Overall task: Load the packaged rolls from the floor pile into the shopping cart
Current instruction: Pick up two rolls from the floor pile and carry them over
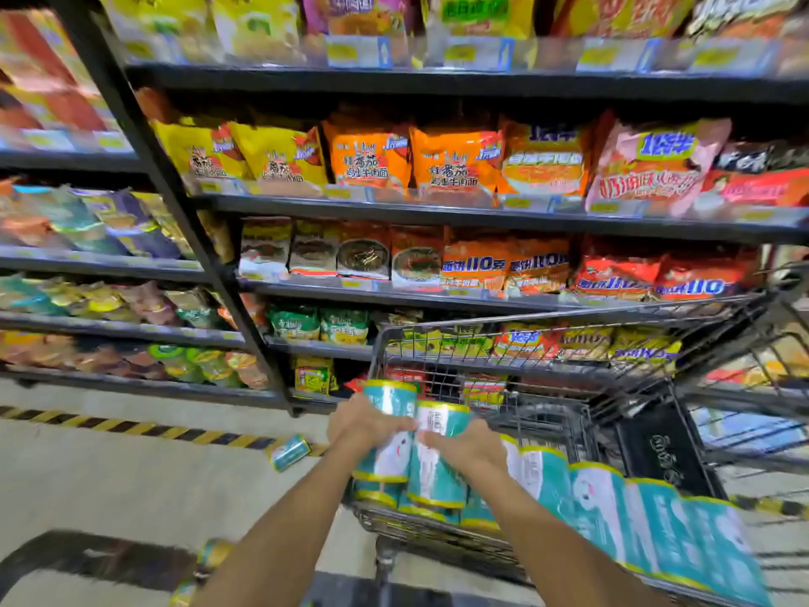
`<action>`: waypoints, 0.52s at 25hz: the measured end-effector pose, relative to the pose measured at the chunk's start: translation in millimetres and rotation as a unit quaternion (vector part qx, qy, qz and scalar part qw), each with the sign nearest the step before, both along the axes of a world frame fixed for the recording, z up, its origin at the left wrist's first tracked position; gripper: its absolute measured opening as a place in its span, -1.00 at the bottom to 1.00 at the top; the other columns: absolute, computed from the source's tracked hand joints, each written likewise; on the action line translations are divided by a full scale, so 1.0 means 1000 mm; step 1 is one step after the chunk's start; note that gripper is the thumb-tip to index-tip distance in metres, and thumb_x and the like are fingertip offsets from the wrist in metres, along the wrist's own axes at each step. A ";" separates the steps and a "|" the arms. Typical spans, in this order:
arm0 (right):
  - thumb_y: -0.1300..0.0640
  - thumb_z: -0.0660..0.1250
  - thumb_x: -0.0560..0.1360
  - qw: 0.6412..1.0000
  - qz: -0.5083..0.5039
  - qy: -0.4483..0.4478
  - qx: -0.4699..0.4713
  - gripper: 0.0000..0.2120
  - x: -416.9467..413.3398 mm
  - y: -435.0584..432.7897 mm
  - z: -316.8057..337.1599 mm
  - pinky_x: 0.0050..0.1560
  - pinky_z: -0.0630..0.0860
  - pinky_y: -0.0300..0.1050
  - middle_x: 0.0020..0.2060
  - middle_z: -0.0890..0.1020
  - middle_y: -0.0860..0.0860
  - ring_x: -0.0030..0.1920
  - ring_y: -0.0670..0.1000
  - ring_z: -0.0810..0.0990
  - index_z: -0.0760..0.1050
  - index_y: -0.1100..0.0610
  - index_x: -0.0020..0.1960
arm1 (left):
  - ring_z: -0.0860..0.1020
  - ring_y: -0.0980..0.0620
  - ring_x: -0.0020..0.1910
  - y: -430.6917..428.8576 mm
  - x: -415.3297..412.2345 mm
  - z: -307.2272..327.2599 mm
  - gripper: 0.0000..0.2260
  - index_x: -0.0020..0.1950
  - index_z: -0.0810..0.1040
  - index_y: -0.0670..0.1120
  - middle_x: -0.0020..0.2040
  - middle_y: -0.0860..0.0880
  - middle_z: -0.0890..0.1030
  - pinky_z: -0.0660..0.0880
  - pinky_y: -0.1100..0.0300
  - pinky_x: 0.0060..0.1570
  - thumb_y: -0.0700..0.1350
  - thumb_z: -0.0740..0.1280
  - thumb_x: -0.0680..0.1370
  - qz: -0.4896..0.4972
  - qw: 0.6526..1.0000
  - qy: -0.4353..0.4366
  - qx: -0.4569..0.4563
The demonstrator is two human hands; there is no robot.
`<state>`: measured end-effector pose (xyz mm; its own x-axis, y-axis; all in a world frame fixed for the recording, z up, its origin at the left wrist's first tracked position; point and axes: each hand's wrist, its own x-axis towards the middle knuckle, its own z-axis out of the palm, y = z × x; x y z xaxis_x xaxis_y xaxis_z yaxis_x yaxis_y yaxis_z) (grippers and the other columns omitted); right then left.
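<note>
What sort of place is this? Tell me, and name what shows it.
Most likely a supermarket aisle: shelves packed with instant noodle packets, price tags along their edges, and a wire shopping cart holding packaged rolls.

Floor (87,479), pale, crossed by hazard stripe (131,427): one teal packaged roll (290,452) at the stripe; further rolls (213,552) lower left; shopping cart (656,449) standing.

— What's above the left grip (363,424)?
— Dark shelves (394,212) packed with noodle packets (370,157), orange and yellow, with price tags (357,52) along the edges.
— And to its left?
— Black-and-yellow striped tape (131,427) on the pale floor (109,475).
</note>
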<state>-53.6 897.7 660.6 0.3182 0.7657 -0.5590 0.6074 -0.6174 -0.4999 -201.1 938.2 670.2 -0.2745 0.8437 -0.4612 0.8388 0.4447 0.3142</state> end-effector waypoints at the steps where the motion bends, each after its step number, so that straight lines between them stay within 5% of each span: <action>1: -0.34 0.37 0.35 1.000 0.000 -0.008 -0.014 -0.19 -0.003 -0.001 -0.007 0.07 0.47 -0.06 0.25 0.51 0.10 0.23 0.13 0.50 0.30 0.20 0.36 | 0.55 -0.07 0.12 0.001 -0.002 -0.011 -0.19 0.21 0.46 -0.17 0.13 -0.06 0.57 0.51 0.16 -0.06 0.41 0.43 0.22 -0.011 1.000 0.000 -0.018; 6: -0.40 0.33 0.34 0.995 -0.005 -0.082 -0.061 -0.26 -0.022 -0.004 -0.018 -0.26 0.43 -0.18 -0.01 0.58 0.02 0.06 0.06 0.60 0.40 0.17 0.23 | 0.57 -0.04 0.00 0.001 -0.007 -0.042 -0.35 0.01 0.54 -0.11 -0.03 0.01 0.59 0.49 0.16 -0.15 0.42 0.41 0.24 -0.050 0.997 -0.002 -0.064; 13: -0.31 0.38 0.37 0.985 -0.016 -0.152 -0.077 -0.46 -0.040 0.003 -0.029 -0.17 0.50 -0.13 0.01 0.62 0.02 0.03 0.06 0.63 0.48 0.12 0.08 | 0.54 -0.04 0.12 0.002 -0.010 -0.058 -0.27 0.21 0.49 -0.13 0.15 -0.06 0.58 0.42 0.18 -0.07 0.45 0.26 0.36 -0.160 0.982 0.025 -0.098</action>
<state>-94.0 900.9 632.0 0.5112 0.6663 -0.5429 0.6936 -0.6928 -0.1973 -211.6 940.3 612.1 -0.0361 0.7873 -0.6155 0.9578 0.2029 0.2034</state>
